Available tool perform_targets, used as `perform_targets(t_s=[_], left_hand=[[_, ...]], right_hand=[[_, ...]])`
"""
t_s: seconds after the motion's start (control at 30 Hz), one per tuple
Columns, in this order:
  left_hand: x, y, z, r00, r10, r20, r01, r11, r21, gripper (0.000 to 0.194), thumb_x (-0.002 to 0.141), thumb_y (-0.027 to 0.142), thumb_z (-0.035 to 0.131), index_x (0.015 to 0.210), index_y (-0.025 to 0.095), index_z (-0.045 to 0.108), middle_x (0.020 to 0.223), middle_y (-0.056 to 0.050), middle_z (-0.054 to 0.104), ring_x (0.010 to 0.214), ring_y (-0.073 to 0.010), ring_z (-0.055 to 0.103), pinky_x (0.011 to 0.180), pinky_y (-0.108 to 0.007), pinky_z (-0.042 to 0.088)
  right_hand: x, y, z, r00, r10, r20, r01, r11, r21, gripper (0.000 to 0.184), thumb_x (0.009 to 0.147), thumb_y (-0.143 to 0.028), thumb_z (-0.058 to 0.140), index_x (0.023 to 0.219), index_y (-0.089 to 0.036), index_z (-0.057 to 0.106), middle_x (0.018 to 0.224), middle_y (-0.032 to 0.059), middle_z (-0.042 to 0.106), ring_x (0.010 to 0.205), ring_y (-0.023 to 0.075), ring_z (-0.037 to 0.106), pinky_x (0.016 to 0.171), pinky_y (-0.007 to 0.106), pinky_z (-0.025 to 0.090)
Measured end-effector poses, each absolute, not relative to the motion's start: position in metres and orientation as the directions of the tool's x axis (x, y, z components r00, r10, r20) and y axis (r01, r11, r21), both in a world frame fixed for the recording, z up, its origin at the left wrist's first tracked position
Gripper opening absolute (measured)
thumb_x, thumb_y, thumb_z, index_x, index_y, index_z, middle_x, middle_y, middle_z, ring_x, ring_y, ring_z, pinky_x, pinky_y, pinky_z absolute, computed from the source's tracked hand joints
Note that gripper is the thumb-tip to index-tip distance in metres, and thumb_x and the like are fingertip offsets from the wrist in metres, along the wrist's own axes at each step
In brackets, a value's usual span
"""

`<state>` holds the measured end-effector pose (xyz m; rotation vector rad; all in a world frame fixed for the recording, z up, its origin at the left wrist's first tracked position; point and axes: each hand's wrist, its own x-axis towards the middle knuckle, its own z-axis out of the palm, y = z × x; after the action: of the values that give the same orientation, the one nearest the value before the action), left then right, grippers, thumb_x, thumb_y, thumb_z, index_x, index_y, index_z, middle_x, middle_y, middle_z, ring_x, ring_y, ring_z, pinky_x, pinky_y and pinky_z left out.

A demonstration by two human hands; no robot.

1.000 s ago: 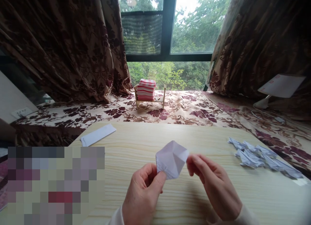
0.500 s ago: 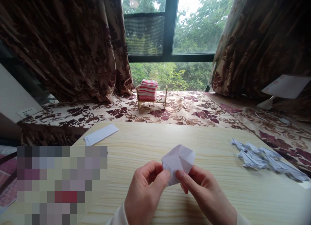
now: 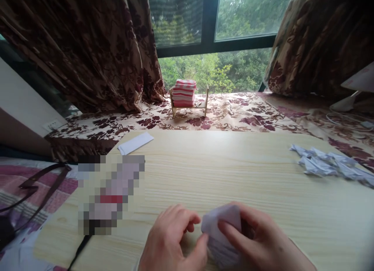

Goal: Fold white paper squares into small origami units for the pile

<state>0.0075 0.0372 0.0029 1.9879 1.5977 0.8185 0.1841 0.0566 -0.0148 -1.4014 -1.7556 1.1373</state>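
A folded piece of white paper sits low over the near edge of a light wooden table. My left hand pinches its left side with thumb and curled fingers. My right hand wraps over its right side, with fingers pressed on the front face. Both hands are closed on the paper, and its lower part is partly hidden by them.
A pile of several folded white paper pieces lies at the table's right edge. A white paper strip lies at the far left corner. Behind are a flowered ledge, brown curtains, a small wooden rack with striped cloth, and a blurred patch.
The paper and both hands have dropped lower and nearer to me. My right hand has closed over the paper, which looks more folded together. The view has tilted down and shifted left.
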Motion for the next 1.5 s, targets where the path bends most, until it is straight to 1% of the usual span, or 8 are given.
perform_targets(t_s=[0.17,0.27,0.37,0.5,0.87,1.17,1.4,1.5], left_hand=[[0.014,0.045,-0.007,0.257,0.935,0.243,0.774,-0.350,0.527,0.016,0.081,0.012,0.047,0.070,0.020,0.057,0.074,-0.002,0.058,0.076,-0.0196,0.054,0.069,-0.033,0.038],[0.019,0.047,-0.011,0.260,0.930,0.261,0.803,-0.359,0.477,0.020,0.084,0.014,0.045,0.068,0.020,0.056,0.073,-0.002,0.058,0.076,-0.0201,0.053,0.070,-0.035,0.036],[0.021,0.047,-0.013,0.240,0.931,0.275,0.809,-0.348,0.473,0.019,0.084,0.016,0.047,0.067,0.019,0.056,0.071,-0.002,0.057,0.075,-0.0205,0.053,0.070,-0.036,0.036],[0.020,0.048,-0.012,0.213,0.929,0.302,0.777,-0.349,0.524,0.013,0.083,0.015,0.050,0.074,0.020,0.058,0.074,-0.001,0.059,0.077,-0.0199,0.054,0.072,-0.035,0.036],[0.031,0.057,-0.010,0.294,0.923,0.248,0.780,-0.381,0.497,0.015,0.083,0.014,0.049,0.074,0.019,0.059,0.075,-0.002,0.058,0.078,-0.0208,0.053,0.074,-0.037,0.037],[0.032,0.076,0.000,0.332,0.927,0.177,0.773,-0.375,0.512,0.020,0.082,0.015,0.050,0.062,0.018,0.053,0.069,0.000,0.056,0.073,-0.0187,0.052,0.073,-0.036,0.036],[0.034,0.071,0.001,0.369,0.921,0.125,0.701,-0.364,0.613,0.019,0.085,0.014,0.046,0.069,0.018,0.057,0.070,0.000,0.059,0.073,-0.0175,0.054,0.075,-0.034,0.037],[0.034,0.071,-0.001,0.345,0.926,0.152,0.731,-0.366,0.576,0.016,0.083,0.013,0.049,0.069,0.018,0.055,0.070,0.000,0.059,0.072,-0.0177,0.053,0.074,-0.035,0.037]], right_hand=[[0.193,0.048,-0.023,-0.182,0.960,0.214,0.708,0.279,-0.649,0.015,0.084,-0.031,0.052,0.077,-0.020,0.057,0.063,0.0001,0.057,0.052,0.0136,0.052,0.046,0.025,0.044],[0.205,0.034,-0.030,-0.066,0.880,0.471,0.828,0.312,-0.466,0.032,0.084,-0.035,0.055,0.111,-0.018,0.055,0.093,0.0095,0.062,0.072,0.0194,0.061,0.061,0.031,0.052],[0.207,0.021,-0.037,-0.157,0.752,0.640,0.866,0.416,-0.276,0.033,0.082,-0.025,0.059,0.114,-0.020,0.057,0.099,0.0115,0.060,0.084,0.0221,0.060,0.070,0.033,0.052],[0.195,0.019,-0.040,-0.340,0.740,0.580,0.795,0.556,-0.243,0.024,0.084,-0.012,0.052,0.106,-0.016,0.061,0.089,0.0094,0.063,0.078,0.0182,0.059,0.068,0.030,0.051],[0.193,0.024,-0.042,-0.421,0.815,0.399,0.855,0.503,-0.125,0.033,0.086,-0.020,0.047,0.118,-0.021,0.058,0.088,0.0076,0.060,0.075,0.0202,0.056,0.064,0.033,0.048],[0.195,0.028,-0.045,-0.482,0.788,0.382,0.836,0.544,-0.068,0.038,0.086,-0.019,0.047,0.123,-0.016,0.053,0.087,0.0086,0.060,0.075,0.0205,0.055,0.064,0.032,0.049],[0.197,0.031,-0.046,-0.533,0.725,0.436,0.817,0.574,0.045,0.036,0.088,-0.015,0.042,0.122,-0.013,0.054,0.083,0.0087,0.061,0.069,0.0193,0.055,0.057,0.029,0.047],[0.198,0.031,-0.046,-0.532,0.726,0.437,0.822,0.566,0.061,0.036,0.087,-0.013,0.042,0.122,-0.014,0.054,0.083,0.0085,0.061,0.070,0.0191,0.055,0.058,0.029,0.047]])
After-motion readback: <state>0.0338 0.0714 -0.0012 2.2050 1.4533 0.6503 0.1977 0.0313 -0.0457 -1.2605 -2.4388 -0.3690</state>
